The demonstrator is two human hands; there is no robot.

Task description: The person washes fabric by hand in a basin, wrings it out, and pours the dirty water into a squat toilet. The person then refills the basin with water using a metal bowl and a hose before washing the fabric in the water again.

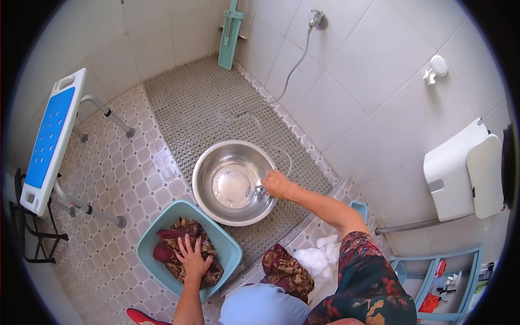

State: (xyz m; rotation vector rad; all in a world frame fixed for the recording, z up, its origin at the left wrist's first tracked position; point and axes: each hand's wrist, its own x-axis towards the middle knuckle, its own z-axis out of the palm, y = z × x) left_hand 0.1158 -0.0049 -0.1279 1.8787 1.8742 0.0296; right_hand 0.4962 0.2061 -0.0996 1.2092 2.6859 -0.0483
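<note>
My left hand (192, 260) lies with fingers spread on a dark red and brown patterned cloth (212, 271). The cloth sits bunched inside a light blue plastic basin (232, 253). Over the right side of a round stainless steel basin (208, 203), my right hand (277, 184) is closed around a small metal spray nozzle (260, 190). Only the nozzle's tip shows past my fingers. A thin hose (290, 162) curves up near that hand. The steel basin stands on a grey perforated mat, its edge against the blue basin.
A blue-topped shower bench (51, 138) stands at left. Another patterned cloth (287, 271) and white fabric (317, 260) lie near my lap. A wall tap (318, 20) feeds the hose. At lower right stands a blue shelf rack (460, 314); a red shoe (142, 317) is at the bottom.
</note>
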